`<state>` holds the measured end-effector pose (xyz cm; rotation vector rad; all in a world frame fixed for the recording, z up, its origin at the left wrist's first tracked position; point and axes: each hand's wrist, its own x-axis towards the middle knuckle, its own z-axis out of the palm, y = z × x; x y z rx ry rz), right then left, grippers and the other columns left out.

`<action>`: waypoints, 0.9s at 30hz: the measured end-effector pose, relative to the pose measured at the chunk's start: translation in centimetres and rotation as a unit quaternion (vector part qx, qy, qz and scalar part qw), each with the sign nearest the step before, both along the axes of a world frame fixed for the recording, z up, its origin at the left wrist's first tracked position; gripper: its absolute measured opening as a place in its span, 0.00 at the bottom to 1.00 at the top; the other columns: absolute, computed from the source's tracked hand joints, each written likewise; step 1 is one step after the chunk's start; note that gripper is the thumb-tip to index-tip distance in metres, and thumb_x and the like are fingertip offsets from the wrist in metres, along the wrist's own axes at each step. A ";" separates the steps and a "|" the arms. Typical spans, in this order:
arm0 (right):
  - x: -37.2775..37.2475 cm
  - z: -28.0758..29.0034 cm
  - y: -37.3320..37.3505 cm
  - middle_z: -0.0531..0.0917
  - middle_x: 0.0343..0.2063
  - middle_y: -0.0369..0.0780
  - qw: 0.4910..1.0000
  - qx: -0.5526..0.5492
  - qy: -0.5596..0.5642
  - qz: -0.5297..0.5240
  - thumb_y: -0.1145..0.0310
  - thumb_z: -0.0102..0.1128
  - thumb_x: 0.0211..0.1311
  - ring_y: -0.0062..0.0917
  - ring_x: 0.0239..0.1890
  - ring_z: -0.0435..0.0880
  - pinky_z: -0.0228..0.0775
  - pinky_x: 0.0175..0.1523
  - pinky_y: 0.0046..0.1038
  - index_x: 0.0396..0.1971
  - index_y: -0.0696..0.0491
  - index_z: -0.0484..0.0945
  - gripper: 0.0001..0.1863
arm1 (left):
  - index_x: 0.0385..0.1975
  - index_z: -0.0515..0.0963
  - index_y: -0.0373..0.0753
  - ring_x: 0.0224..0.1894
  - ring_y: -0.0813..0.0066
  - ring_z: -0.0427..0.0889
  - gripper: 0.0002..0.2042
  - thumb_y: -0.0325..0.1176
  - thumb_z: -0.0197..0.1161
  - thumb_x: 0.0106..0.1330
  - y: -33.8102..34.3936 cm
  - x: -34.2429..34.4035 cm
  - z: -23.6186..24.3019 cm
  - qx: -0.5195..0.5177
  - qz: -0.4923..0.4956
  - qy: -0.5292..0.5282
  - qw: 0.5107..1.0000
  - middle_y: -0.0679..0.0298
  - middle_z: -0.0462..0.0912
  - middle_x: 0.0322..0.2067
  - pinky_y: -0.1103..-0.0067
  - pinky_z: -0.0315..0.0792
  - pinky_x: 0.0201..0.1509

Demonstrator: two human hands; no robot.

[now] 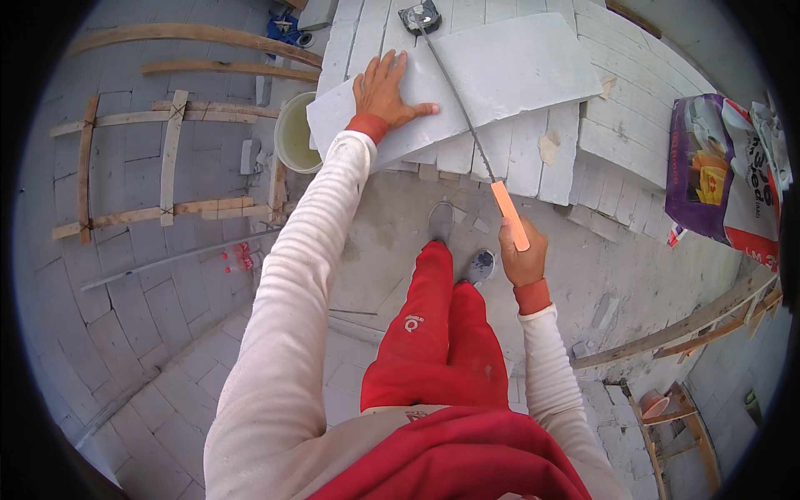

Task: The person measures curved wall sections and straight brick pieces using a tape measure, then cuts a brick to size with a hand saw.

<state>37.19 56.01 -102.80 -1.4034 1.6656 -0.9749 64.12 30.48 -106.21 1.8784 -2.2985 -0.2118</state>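
Note:
A pale grey-white lightweight block (533, 62) lies slantwise on top of a stack of similar blocks (621, 137). My left hand (385, 96) presses flat on its left part, fingers stretched and thumb spread out to the right. Wrapped round the orange handle of a hand saw (510, 217) is my right hand (527, 257), just off the near edge of the stack. The long thin blade, seen almost edge-on, runs away from me across the block; how deep it sits cannot be made out. A black tape measure (420, 17) rests by the blade's far end.
A pale bucket (312, 158) stands against the left of the stack. Wooden lattice (171, 158) and slats lean farther left, near a plastic bottle (238, 257). At the right is a large printed sack (708, 167); a curved-looking wooden plank (667, 333) lies below it. Rubble dots the floor.

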 end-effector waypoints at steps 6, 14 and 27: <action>0.1 0.8 -0.2 0.77 0.18 0.44 1.000 -0.013 0.004 0.011 0.61 0.60 0.70 0.40 0.18 0.77 0.67 0.26 0.35 0.27 0.57 0.77 0.15 | 0.76 0.53 0.49 0.77 0.41 0.50 0.64 0.53 0.85 0.34 6.8 -2.3 3.8 0.066 -0.040 -0.138 0.987 0.49 0.53 0.75 0.46 0.53 0.74; 1.4 6.7 -2.2 0.77 0.18 0.45 0.999 0.011 0.029 0.016 0.61 0.60 0.71 0.44 0.20 0.77 0.66 0.26 0.36 0.27 0.57 0.76 0.16 | 0.75 0.54 0.46 0.71 0.38 0.63 0.63 0.46 0.85 0.33 3.6 -1.8 6.8 0.131 -0.102 -0.159 0.973 0.46 0.56 0.73 0.56 0.72 0.66; 2.9 13.9 -4.9 0.75 0.16 0.46 0.995 0.036 0.086 0.021 0.63 0.61 0.70 0.45 0.18 0.74 0.65 0.26 0.37 0.24 0.58 0.74 0.17 | 0.75 0.55 0.47 0.70 0.42 0.66 0.65 0.51 0.85 0.29 0.2 -0.4 9.5 0.196 -0.142 -0.137 0.961 0.48 0.59 0.73 0.59 0.74 0.65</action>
